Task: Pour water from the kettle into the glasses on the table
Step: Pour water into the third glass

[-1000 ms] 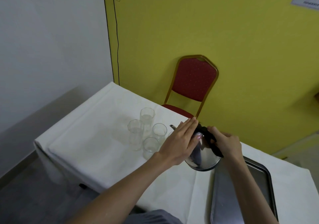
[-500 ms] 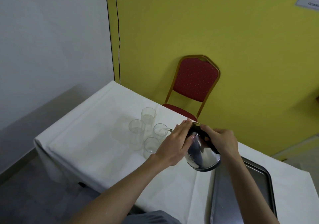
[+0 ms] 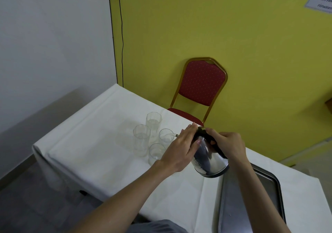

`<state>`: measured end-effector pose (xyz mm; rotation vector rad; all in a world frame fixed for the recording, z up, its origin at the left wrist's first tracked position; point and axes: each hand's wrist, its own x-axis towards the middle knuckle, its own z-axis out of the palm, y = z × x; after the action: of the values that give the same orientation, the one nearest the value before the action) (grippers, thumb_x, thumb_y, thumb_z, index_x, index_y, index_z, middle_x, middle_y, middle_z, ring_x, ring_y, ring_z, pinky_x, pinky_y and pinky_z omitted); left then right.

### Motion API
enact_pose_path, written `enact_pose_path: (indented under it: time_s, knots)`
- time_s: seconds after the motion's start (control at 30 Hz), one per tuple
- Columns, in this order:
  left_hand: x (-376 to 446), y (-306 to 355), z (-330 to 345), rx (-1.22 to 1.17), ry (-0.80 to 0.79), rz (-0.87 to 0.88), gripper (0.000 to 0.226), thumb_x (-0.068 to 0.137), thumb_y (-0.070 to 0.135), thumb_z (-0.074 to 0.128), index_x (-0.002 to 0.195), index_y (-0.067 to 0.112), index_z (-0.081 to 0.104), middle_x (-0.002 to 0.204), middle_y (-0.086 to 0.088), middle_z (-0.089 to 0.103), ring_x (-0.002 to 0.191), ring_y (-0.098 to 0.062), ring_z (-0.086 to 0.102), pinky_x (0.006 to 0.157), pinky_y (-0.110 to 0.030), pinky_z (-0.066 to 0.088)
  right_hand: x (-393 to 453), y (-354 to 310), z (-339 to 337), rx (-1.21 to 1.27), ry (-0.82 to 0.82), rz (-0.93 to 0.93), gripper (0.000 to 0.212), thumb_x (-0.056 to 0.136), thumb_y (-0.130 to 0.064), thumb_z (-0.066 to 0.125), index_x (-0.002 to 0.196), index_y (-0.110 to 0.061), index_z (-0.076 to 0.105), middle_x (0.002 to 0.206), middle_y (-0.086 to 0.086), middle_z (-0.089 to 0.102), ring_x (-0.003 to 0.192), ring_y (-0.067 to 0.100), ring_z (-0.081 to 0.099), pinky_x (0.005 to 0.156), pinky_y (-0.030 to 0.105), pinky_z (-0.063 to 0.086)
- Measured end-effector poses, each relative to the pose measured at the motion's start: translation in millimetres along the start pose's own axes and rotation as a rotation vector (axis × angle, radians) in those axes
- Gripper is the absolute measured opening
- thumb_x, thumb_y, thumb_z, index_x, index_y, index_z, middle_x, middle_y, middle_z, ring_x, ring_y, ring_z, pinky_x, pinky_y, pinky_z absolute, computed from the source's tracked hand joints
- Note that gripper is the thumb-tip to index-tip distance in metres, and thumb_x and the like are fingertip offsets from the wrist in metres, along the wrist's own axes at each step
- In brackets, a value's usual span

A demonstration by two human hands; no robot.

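Kettle tipped, spout at the third glass

Your steel kettle (image 3: 208,158) is now tilted further than a second ago, its spout over the right-hand glass (image 3: 166,135) of the four clustered mid-table, so pouring is likely starting. Your right hand (image 3: 227,145) wraps the black handle; your left hand (image 3: 179,148), fingers flat, steadies the lid. The metal tray (image 3: 269,193) lies just right; open tablecloth (image 3: 86,143) lies left.

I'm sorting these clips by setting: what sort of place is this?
Probably a function or meeting room: a banquet chair against the yellow wall, a white-clothed table holding glasses, and a metal tray.
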<state>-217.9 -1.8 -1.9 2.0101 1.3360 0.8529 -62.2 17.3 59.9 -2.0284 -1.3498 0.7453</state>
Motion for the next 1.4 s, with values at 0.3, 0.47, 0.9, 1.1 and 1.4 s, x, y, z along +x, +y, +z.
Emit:
enact_pose_path:
  time_s: [0.3,0.47,0.9,1.1,1.4]
  knots:
    - [0.4,0.1,-1.9,-0.022,0.001,-0.005,0.057,0.102,0.043,0.026,0.153,0.021,0.014,0.161,0.005,0.017,0.144,-0.001,0.004,0.115,-0.021,0.008,0.7,-1.7,0.9,-0.013,-0.010,-0.022,0.054,0.078,-0.059,0.070,0.057,-0.010,0.074,0.059,0.012,0.073,0.054,0.022,0.058,0.058,0.033,0.046]
    - [0.3,-1.1,-1.3,-0.004,-0.009,-0.012,0.058,0.102,0.044,0.026,0.153,0.022,0.012,0.161,0.006,0.016,0.146,-0.005,0.006,0.115,-0.021,0.008,-0.4,-2.2,1.7,-0.027,-0.006,-0.032,0.054,0.079,-0.059,0.069,0.053,-0.011,0.073,0.056,0.010,0.071,0.053,0.021,0.056,0.058,0.033,0.045]
    - [-1.6,-1.0,-4.1,0.016,-0.059,-0.012,0.060,0.101,0.046,0.026,0.154,0.021,0.010,0.162,0.005,0.013,0.148,-0.010,0.006,0.112,-0.020,0.005,-4.6,-0.2,3.7,-0.010,-0.008,0.012,0.055,0.080,-0.059,0.069,0.059,-0.008,0.075,0.060,0.012,0.072,0.054,0.021,0.055,0.059,0.032,0.043]
    - [-0.4,-1.4,-3.4,0.021,-0.085,0.007,0.058,0.103,0.043,0.027,0.154,0.022,0.008,0.162,0.006,0.009,0.138,0.006,-0.006,0.113,-0.019,0.002,-7.4,4.5,4.2,0.063,-0.005,0.005,0.051,0.082,-0.055,0.070,0.051,-0.014,0.070,0.053,0.006,0.069,0.052,0.020,0.052,0.057,0.029,0.041]
    - [5.9,2.6,-3.4,0.094,-0.067,0.187,0.061,0.102,0.046,0.022,0.154,0.016,0.011,0.162,0.001,0.013,0.148,-0.006,0.002,0.119,-0.021,0.001,-15.1,26.9,0.2,0.438,0.004,0.157,0.046,0.068,-0.049,0.080,0.057,-0.004,0.071,0.057,0.021,0.066,0.059,0.027,0.056,0.062,0.036,0.041]
